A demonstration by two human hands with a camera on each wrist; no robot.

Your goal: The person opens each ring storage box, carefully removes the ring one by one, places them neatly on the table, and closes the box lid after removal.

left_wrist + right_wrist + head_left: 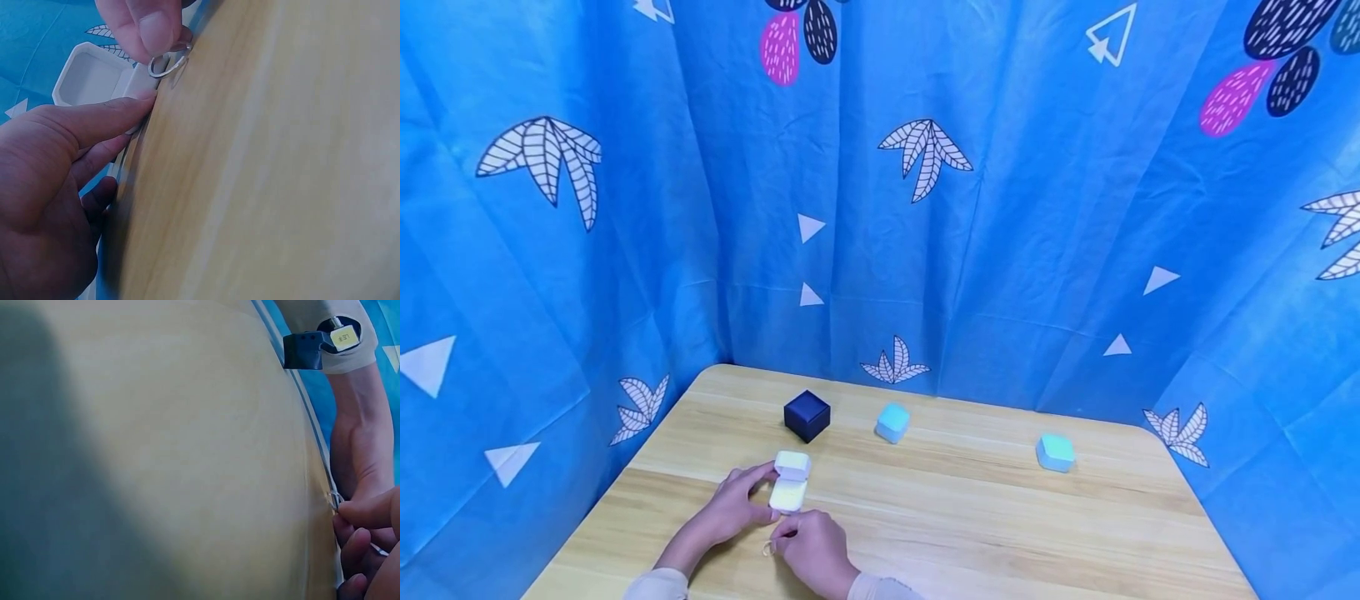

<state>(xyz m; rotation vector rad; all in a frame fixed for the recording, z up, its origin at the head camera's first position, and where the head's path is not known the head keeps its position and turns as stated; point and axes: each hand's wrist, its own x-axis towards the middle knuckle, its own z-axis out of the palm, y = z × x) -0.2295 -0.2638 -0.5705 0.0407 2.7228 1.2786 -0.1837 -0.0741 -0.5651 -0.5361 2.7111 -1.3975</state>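
A small white ring box (787, 495) stands on the table with its lid raised, the pale inside showing. My left hand (727, 510) holds it from the left, thumb at the near edge and fingers by the lid. Between thumb and fingertip, my right hand (817, 543) pinches a thin metal ring (767, 549) just in front of the box. The left wrist view shows the ring (167, 66) close up, apart from the box's hollow lid (94, 76). In the right wrist view the ring (335, 499) is small at the edge.
Behind the white box sits a dark blue box (807, 416), closed. Two light turquoise boxes, one near the middle (892, 422) and one farther right (1056, 452), stand on the wooden table (970, 517). A blue patterned curtain (1000, 250) surrounds the table's back and sides.
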